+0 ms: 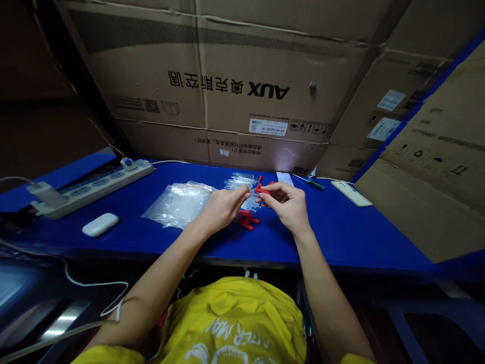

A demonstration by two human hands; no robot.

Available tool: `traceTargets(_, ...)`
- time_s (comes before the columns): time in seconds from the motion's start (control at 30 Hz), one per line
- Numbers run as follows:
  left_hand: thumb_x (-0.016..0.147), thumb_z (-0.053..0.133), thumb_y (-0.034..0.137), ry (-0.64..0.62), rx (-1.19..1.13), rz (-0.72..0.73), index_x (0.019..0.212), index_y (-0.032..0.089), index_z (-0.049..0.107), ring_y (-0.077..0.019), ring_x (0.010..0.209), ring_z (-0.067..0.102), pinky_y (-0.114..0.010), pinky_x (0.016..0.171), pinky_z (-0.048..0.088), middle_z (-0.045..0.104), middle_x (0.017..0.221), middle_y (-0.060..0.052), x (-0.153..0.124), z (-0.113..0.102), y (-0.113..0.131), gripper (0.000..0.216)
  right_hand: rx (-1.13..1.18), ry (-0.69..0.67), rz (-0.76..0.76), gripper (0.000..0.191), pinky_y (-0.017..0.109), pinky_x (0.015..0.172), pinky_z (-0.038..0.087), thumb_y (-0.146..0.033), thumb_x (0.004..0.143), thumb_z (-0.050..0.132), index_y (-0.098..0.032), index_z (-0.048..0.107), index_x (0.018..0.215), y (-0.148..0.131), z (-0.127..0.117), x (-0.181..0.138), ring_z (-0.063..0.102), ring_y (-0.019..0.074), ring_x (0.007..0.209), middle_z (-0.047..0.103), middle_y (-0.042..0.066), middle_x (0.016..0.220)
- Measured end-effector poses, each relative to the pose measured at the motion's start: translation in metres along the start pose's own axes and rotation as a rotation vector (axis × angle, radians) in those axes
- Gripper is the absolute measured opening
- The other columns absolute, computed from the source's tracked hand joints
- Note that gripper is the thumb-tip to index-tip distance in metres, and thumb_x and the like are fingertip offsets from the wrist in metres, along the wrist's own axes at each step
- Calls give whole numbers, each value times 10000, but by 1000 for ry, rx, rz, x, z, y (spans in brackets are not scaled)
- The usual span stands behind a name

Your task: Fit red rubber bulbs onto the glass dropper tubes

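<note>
Right hand (293, 207) pinches a red bulb (261, 190), left hand (223, 208) presses fingertips together, contents unclear; loose tubes (240, 180) and bulbs (245, 214) suggest plenty remains!

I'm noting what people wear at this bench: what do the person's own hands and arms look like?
The left hand and right hand are ungloved, and the forearms are bare, with no watch visible. Short yellow sleeves show at the bottom edge, matching a yellow shirt with white print.
</note>
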State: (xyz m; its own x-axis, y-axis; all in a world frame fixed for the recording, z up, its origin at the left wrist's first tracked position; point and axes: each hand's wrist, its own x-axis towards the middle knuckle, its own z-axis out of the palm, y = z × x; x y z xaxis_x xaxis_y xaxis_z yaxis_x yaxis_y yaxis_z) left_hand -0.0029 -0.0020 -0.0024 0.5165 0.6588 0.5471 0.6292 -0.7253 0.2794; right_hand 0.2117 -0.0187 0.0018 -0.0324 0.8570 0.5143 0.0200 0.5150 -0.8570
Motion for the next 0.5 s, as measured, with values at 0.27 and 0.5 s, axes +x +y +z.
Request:
traceTargets(0.27, 1164, 372, 383, -4, 26, 23, 1019, 206, 622, -162, 591, 595, -262, 597, 310, 663, 705, -11, 0, 0, 0, 339, -11, -1, 20, 295, 355, 666, 690, -470, 806, 923, -231, 781, 903, -2, -1, 0, 830, 240, 736, 828, 41, 796)
traceTargets(0.5, 1157, 395, 369, -20, 61, 39, 1010, 207, 629, -157, 587, 594, -257, 591, 294, 661, 694, -8, 0, 3, -1, 320, -3, -3, 30, 321, 356, 667, 690, -499, 802, 921, -230, 779, 903, -3, 1, 0, 832, 243, 732, 827, 42, 788)
